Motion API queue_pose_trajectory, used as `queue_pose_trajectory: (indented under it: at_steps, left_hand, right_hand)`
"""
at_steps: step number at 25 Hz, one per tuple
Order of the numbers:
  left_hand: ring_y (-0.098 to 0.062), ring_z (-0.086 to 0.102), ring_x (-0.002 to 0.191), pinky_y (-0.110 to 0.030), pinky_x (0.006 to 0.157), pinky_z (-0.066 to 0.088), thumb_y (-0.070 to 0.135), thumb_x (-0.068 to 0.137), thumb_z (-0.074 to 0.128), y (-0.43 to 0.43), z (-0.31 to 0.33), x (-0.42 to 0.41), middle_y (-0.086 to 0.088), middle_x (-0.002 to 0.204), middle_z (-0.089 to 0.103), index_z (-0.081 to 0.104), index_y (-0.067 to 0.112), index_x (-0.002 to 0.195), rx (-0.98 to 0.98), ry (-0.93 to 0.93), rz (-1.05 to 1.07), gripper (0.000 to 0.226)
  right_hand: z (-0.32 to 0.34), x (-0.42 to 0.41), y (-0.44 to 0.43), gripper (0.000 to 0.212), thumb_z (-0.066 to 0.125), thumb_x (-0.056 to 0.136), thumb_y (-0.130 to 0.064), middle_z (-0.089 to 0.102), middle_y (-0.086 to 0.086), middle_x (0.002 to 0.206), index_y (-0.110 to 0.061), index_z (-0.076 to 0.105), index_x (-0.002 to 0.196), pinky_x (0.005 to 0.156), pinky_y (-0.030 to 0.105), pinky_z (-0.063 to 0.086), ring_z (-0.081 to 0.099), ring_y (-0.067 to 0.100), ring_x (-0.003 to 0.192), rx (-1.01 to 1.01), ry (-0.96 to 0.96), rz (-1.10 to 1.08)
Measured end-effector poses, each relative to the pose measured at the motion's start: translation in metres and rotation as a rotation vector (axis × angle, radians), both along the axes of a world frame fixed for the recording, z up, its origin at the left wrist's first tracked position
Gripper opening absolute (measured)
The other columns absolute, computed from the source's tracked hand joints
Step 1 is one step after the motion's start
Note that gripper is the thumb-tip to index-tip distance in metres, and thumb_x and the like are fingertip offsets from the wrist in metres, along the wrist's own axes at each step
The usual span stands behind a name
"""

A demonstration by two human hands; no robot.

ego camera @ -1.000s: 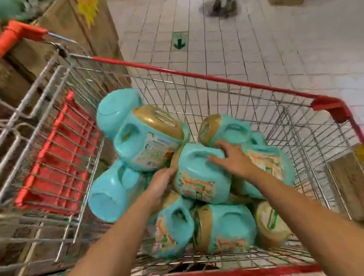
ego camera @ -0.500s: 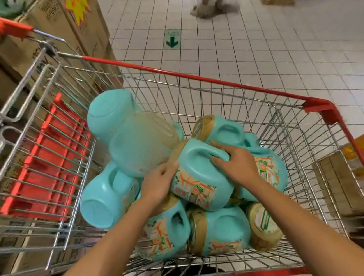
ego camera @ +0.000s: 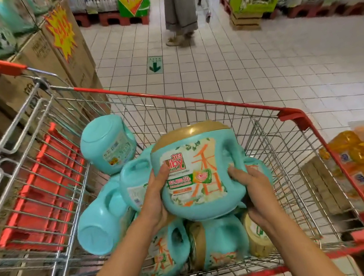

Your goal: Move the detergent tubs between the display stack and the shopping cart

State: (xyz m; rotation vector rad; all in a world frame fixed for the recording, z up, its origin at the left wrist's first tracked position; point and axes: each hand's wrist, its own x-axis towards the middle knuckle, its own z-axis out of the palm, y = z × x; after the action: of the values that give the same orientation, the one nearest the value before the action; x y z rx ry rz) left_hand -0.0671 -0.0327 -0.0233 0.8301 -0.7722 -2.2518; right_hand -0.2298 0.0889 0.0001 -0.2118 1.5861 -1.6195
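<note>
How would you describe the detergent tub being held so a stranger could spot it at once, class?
Look into the red-rimmed shopping cart, at its pile of teal detergent tubs. The held tub is above the rest, gripped between the left hand and the right hand. Unlike its tumbled neighbours, it is upright, gold lid on top and front label facing the camera.

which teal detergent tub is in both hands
The teal plastic tub with the gold lid, label facing the camera, held between left hand and right hand; the others lie below.
</note>
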Motion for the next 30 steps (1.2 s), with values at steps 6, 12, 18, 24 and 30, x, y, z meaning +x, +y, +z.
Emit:
queue_pose_trajectory:
  at_steps: [6,12,18,24,30]
  left_hand:
    - [-0.034,0.07,0.096,-0.044,0.071,0.059,0.03,0.076,0.066,0.01,0.003,0.016,-0.02,0.113,0.07,0.053,0.006,0.132,-0.086,-0.018,0.146,0.062]
    - [-0.031,0.071,0.089,-0.04,0.068,0.06,0.045,0.05,0.091,0.009,0.028,0.072,-0.016,0.104,0.073,0.06,0.011,0.119,-0.235,-0.042,0.233,0.083]
    - [-0.029,0.072,0.085,-0.039,0.067,0.06,0.05,0.045,0.092,0.031,0.051,0.127,-0.013,0.1,0.074,0.066,0.015,0.109,-0.286,-0.068,0.558,0.077]
    - [-0.03,0.072,0.087,-0.044,0.071,0.061,0.054,0.039,0.092,0.096,0.064,0.18,-0.015,0.104,0.073,0.055,0.004,0.126,-0.231,-0.154,0.983,0.107]
    - [-0.029,0.07,0.093,-0.042,0.075,0.059,0.055,0.05,0.088,0.171,0.085,0.251,-0.014,0.106,0.071,0.054,0.008,0.123,-0.373,-0.258,1.343,0.093]
  right_hand:
    - [0.003,0.017,-0.007,0.03,0.064,0.089,-0.028,0.071,0.007,0.111,-0.022,0.064,0.119,0.085,0.045,0.055,0.068,0.027,0.101,-0.073,0.17,0.154]
    - [0.018,0.045,-0.035,0.054,0.071,0.073,-0.059,0.067,0.013,0.098,-0.008,0.068,0.092,0.082,0.041,0.05,0.064,0.027,0.091,-0.177,0.241,0.245]
    - [0.032,0.098,-0.076,0.021,0.066,0.078,-0.049,0.059,-0.006,0.069,-0.031,0.065,0.068,0.061,0.023,0.048,0.056,0.009,0.065,-0.324,0.185,0.534]
    - [0.049,0.167,-0.092,0.022,0.061,0.078,-0.041,0.048,-0.001,0.064,-0.021,0.055,0.07,0.056,0.023,0.039,0.044,0.011,0.06,-0.402,0.157,0.895]
    - [0.067,0.271,-0.072,0.021,0.064,0.084,-0.035,0.058,-0.009,0.071,-0.016,0.057,0.079,0.061,0.019,0.044,0.053,0.004,0.065,-0.566,0.048,1.232]
